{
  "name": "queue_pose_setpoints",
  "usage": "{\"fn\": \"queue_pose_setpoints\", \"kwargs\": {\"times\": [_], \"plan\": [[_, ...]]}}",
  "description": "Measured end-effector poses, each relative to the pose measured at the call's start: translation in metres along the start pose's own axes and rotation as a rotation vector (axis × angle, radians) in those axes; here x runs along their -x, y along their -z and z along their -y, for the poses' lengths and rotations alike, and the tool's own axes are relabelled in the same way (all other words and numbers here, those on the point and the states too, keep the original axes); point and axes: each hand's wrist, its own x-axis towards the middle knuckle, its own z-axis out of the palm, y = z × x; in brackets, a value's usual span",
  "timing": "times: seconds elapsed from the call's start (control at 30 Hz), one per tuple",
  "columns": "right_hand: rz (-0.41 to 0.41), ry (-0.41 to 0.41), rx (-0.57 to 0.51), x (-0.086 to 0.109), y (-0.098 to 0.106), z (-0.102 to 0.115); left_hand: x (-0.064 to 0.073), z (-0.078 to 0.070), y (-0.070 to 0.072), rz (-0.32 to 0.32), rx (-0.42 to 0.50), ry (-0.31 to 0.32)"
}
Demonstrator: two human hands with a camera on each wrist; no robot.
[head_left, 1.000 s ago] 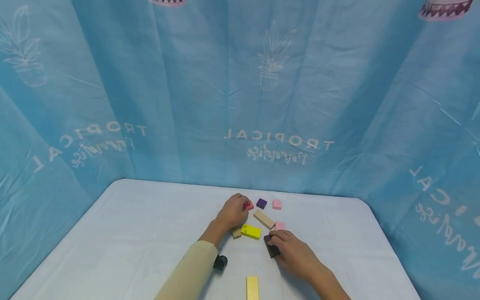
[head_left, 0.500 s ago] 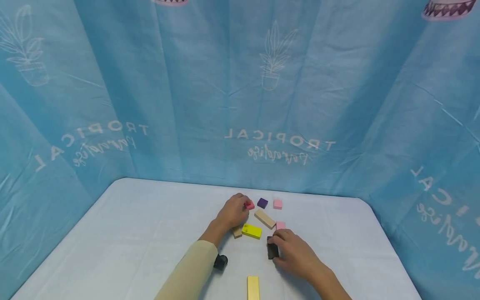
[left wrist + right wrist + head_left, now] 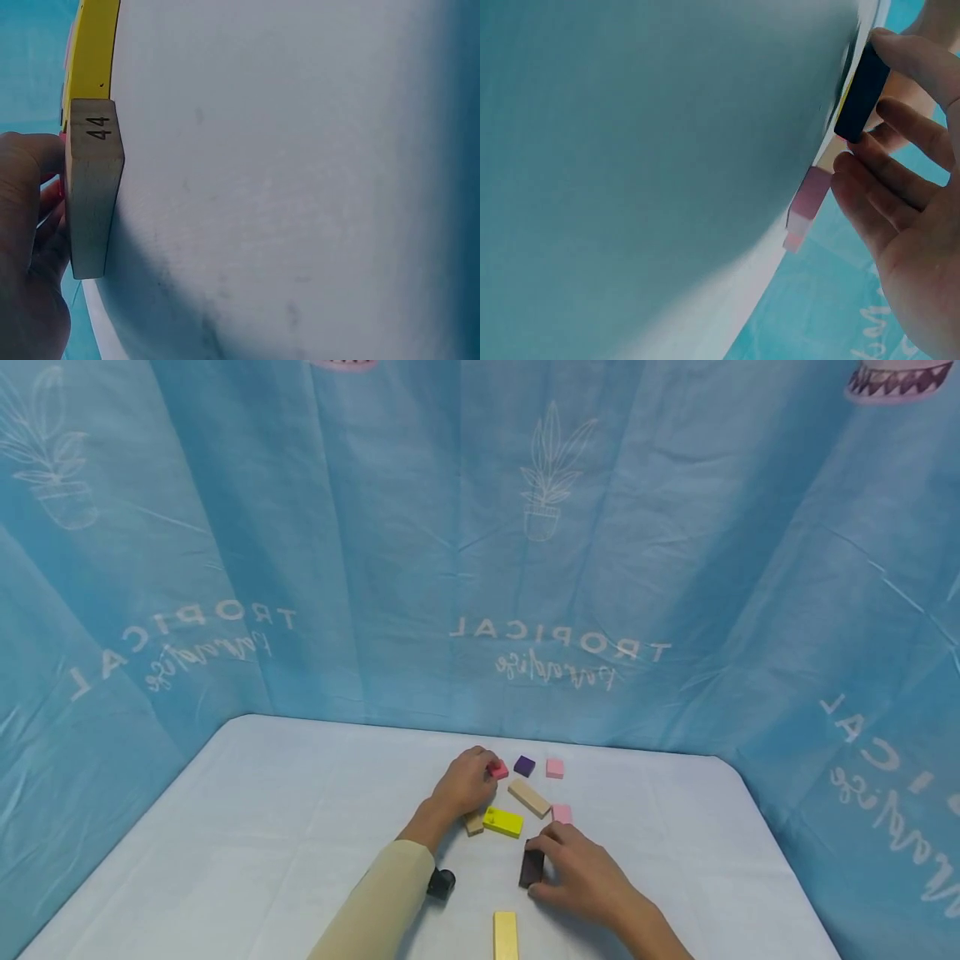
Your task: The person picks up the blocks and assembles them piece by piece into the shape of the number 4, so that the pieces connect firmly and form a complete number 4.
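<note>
In the head view my right hand (image 3: pixel 583 875) grips a dark brown block (image 3: pixel 532 865) between thumb and fingertips, near the middle of the group of blocks. The right wrist view shows the thumb at one end of this dark block (image 3: pixel 864 91) and fingertips by the other. Farther back, my left hand (image 3: pixel 465 785) pinches a small red block (image 3: pixel 498 770), partly covered by its fingers. Below that hand lies a plain wooden block (image 3: pixel 473 824), marked 44 in the left wrist view. A yellow block (image 3: pixel 502 822) sits right beside it.
A second plain wooden block (image 3: pixel 529 798) lies between the hands. Around it are a purple block (image 3: pixel 524 767) and two pink blocks, one at the back (image 3: pixel 554 768). A black object (image 3: pixel 441 884) is beside the left sleeve, and a pale yellow block (image 3: pixel 506 935) lies in front.
My right hand has turned the dark brown block and shifted it slightly left and towards me. The left hand stays in place on the red block.
</note>
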Motion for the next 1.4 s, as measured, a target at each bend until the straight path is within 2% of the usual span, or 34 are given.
{"fn": "queue_pose_setpoints", "kwargs": {"times": [0.4,0.63,0.8,1.0,1.4], "plan": [[0.033,0.028,-0.043,-0.004,0.000,0.008,0.000,0.001,-0.002,0.011,0.014,0.027],[0.021,0.035,-0.053,-0.005,-0.005,0.008,0.001,0.001,-0.005,0.004,0.012,0.026],[0.037,0.018,-0.060,-0.007,-0.006,0.012,0.000,0.002,-0.007,0.004,0.011,0.030],[0.072,-0.009,-0.050,-0.009,-0.006,0.018,0.002,0.001,-0.004,-0.008,0.062,0.065],[0.114,-0.017,-0.056,-0.009,-0.006,0.025,0.002,0.001,-0.003,-0.013,0.068,0.063]]}}
